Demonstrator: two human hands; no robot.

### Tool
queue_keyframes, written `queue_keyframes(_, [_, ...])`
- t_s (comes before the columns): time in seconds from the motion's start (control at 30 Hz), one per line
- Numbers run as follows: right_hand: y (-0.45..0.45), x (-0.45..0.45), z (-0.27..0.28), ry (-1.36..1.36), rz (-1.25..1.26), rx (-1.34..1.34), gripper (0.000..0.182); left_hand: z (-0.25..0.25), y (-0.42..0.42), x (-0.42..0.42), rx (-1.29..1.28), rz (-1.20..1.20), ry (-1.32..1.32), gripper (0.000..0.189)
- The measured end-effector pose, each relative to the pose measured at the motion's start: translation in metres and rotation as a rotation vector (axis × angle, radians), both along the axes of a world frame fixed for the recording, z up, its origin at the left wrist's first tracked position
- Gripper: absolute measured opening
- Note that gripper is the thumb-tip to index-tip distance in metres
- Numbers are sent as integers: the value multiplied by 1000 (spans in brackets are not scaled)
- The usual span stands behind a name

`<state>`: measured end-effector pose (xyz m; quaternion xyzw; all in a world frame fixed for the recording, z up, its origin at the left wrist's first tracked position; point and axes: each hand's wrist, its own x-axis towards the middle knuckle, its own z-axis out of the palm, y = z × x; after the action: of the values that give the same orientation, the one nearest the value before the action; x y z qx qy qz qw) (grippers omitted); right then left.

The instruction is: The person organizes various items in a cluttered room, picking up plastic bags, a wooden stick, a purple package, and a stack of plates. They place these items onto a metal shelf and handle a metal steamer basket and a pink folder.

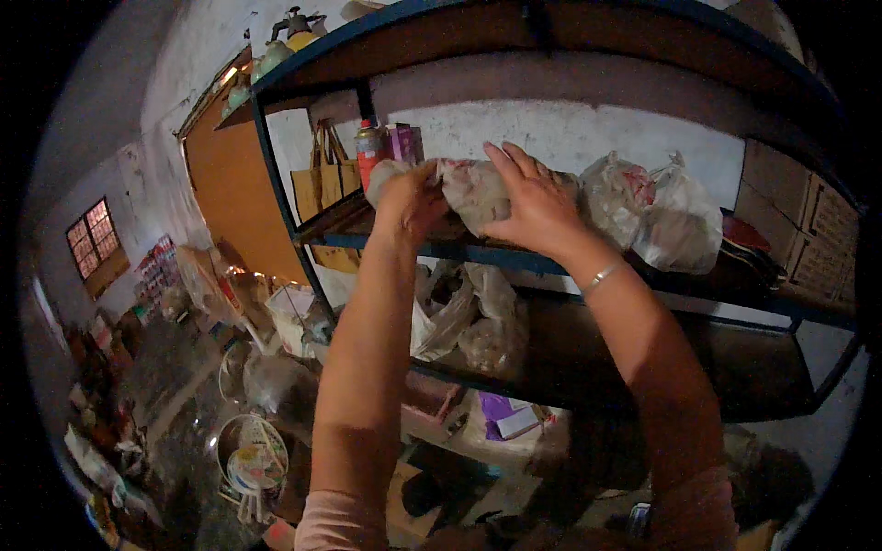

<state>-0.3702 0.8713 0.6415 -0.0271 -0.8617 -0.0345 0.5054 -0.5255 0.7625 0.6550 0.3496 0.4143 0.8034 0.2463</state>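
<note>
A bundled, cloudy plastic bag [472, 193] with reddish markings lies along the front of a blue-framed metal shelf [482, 252]. My left hand [413, 196] is curled around the bag's left part, its fingers partly hidden. Against the bag's right side rests my right hand [534, 200], with fingers spread upward and the thumb low at the front. What the bag contains cannot be made out. Behind my left hand stand a red-capped spray can [369, 148] and a purple box [403, 142].
Two filled plastic bags [679, 220] [613, 196] and a red table tennis paddle [745, 234] sit to the right, beside a cardboard box [823, 234]. A tan tote bag [324, 179] is at the left. More plastic bags [486, 330] occupy the lower shelf. A basket [251, 451] stands on the cluttered floor.
</note>
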Motion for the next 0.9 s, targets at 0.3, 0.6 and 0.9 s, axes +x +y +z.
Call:
queue_keyframes(0.3, [25, -20, 46, -151, -406, 317, 38, 42, 1, 1, -273, 234, 339, 18])
queue_keyframes(0.6, [27, -10, 49, -116, -393, 338, 29, 33, 5, 5, -192, 317, 406, 15])
queue_keyframes(0.9, [32, 22, 4, -280, -288, 602, 19, -34, -21, -5, -518, 607, 1043, 29])
